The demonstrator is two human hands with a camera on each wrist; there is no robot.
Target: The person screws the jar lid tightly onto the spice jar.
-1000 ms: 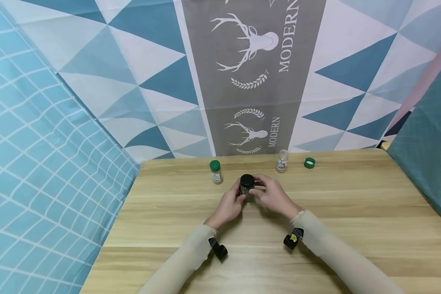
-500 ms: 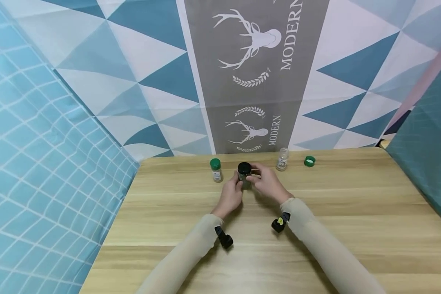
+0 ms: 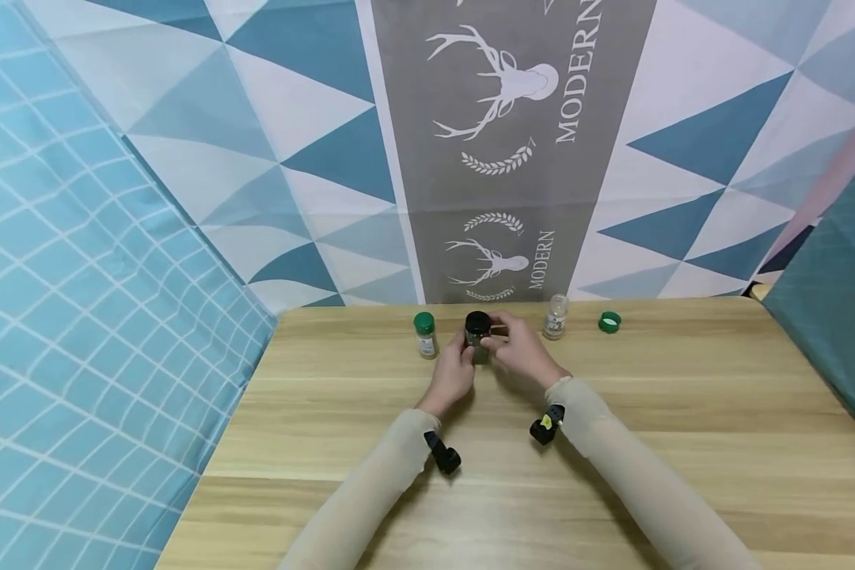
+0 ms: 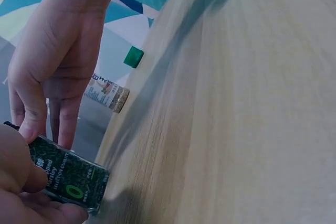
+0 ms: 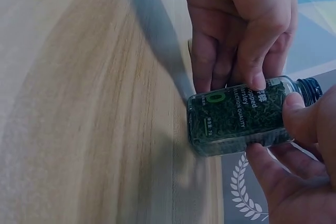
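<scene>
Pinching parsley jar (image 5: pixel 239 116) with left hand (image 3: pixel 452 374) and right hand (image 3: pixel 527 351) toward counter's (image 3: pixel 684 396) far side; likely positioning. Next probably calls for steady, upright release.

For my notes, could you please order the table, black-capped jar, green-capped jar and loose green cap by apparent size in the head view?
Table
Black-capped jar and green-capped jar: too alike to rank, the first being partly covered
Loose green cap
</scene>
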